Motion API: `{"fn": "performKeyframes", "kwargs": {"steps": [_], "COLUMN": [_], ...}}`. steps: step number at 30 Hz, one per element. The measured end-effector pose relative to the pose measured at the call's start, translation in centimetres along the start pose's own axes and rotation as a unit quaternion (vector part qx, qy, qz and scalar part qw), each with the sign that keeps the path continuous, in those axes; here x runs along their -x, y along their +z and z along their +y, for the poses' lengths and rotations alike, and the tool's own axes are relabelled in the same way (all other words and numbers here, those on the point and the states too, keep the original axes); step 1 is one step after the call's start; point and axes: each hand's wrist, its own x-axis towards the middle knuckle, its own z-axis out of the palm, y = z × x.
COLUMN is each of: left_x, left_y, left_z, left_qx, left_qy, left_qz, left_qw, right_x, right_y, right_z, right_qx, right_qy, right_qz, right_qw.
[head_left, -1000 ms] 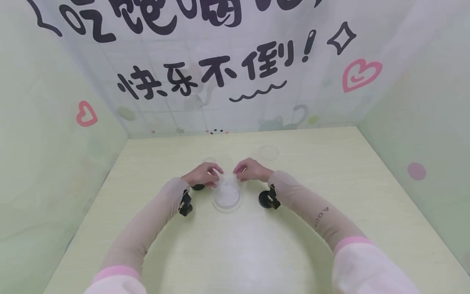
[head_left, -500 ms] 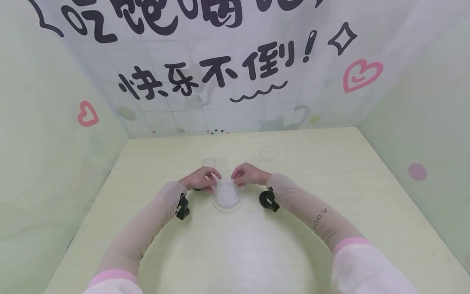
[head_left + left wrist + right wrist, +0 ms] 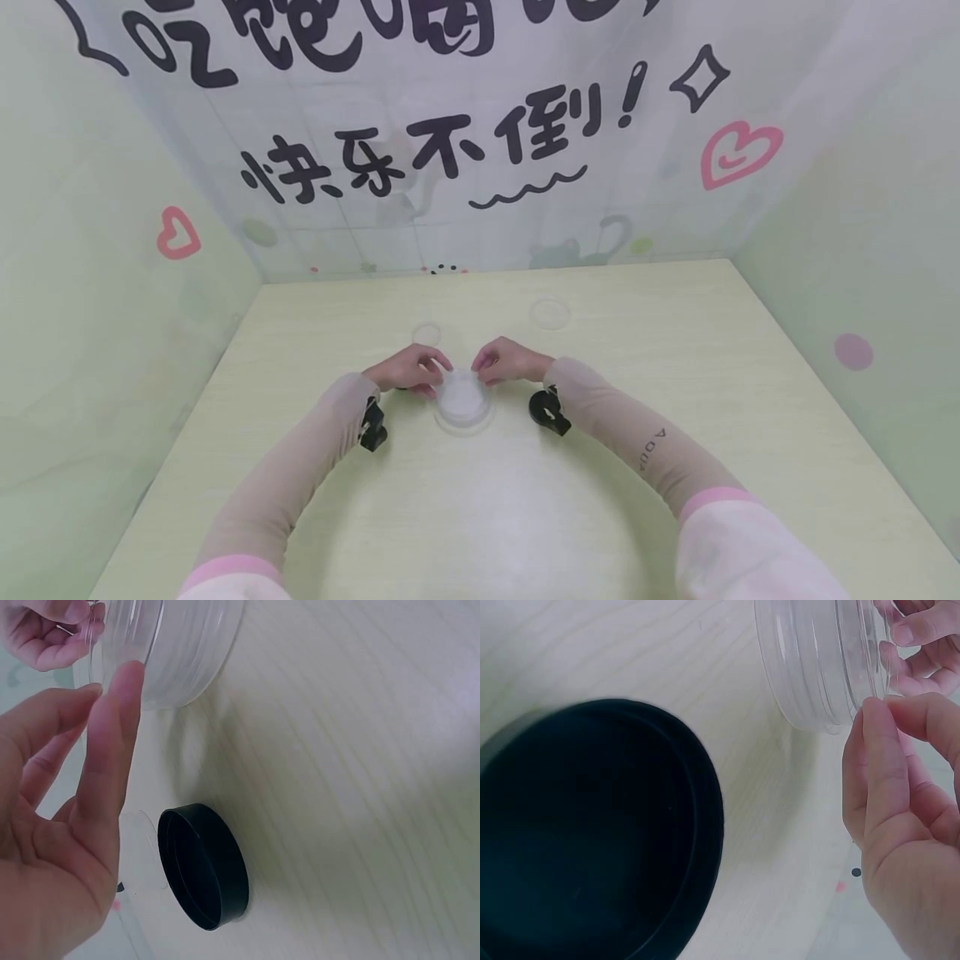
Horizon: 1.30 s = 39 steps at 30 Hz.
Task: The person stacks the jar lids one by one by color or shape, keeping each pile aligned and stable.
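Note:
A stack of clear round plastic pieces (image 3: pixel 462 400) stands on the table between the two hands, wide at its base. My left hand (image 3: pixel 412 369) pinches the rim of the topmost clear round plastic piece (image 3: pixel 154 630) between thumb and fingers, from the left side. On the opposite side my right hand (image 3: pixel 512 361) pinches that same rim, with fingertips (image 3: pixel 875 709) together at the edge. Beside the left hand, a black round cap (image 3: pixel 202 866) lies with its hollow side showing. Another black round cap (image 3: pixel 592 832) rests near the right wrist.
Behind the hands, two thin clear rings (image 3: pixel 427 335) lie flat on the pale wooden table (image 3: pixel 495 517). A printed curtain (image 3: pixel 480 225) hangs along the back edge, and pale side walls (image 3: pixel 847 275) bound the left and right.
Both hands have come down and slightly toward me with the clear round piece. It now sits low over the stack, which looks shorter than before. The black caps have stayed in place.

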Motion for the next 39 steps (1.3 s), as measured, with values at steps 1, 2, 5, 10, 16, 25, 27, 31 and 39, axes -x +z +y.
{"fn": "performKeyframes", "kwargs": {"steps": [1,2,5,10,16,25,27,31,39], "left_x": [0.0,0.1,0.0,-0.1,-0.1,0.6,0.7,0.3,0.0], "left_y": [0.0,0.1,0.1,0.3,0.5,0.9,0.9,0.9,0.8], "left_z": [0.0,0.0,-0.1,-0.1,-0.2,0.6,0.6,-0.2,-0.9], "left_qx": [0.001,0.002,0.004,-0.003,-0.007,0.003,0.003,0.004,0.005], "left_qy": [0.002,0.001,0.003,0.000,-0.005,-0.002,-0.003,-0.005,-0.006], "left_qz": [0.000,0.002,0.002,0.006,0.007,-0.003,0.000,0.010,0.015], "left_qw": [1.0000,1.0000,1.0000,1.0000,0.9999,1.0000,1.0000,0.9999,0.9999], "right_x": [0.0,0.0,0.0,0.0,-0.1,-0.1,-0.1,-0.2,-0.2], "right_y": [0.0,0.0,0.0,0.0,0.0,0.1,0.1,0.1,0.1], "right_z": [0.0,0.0,-0.1,0.0,0.2,0.1,0.1,0.0,0.0], "right_qx": [-0.001,-0.002,-0.003,0.002,0.010,0.016,0.018,0.024,0.028], "right_qy": [0.001,0.002,0.005,0.006,0.005,0.015,0.016,0.014,0.012], "right_qz": [0.000,0.000,-0.001,0.000,0.008,0.009,0.007,0.004,-0.001], "right_qw": [1.000,1.000,1.000,1.000,1.000,1.000,1.000,1.000,1.000]}}
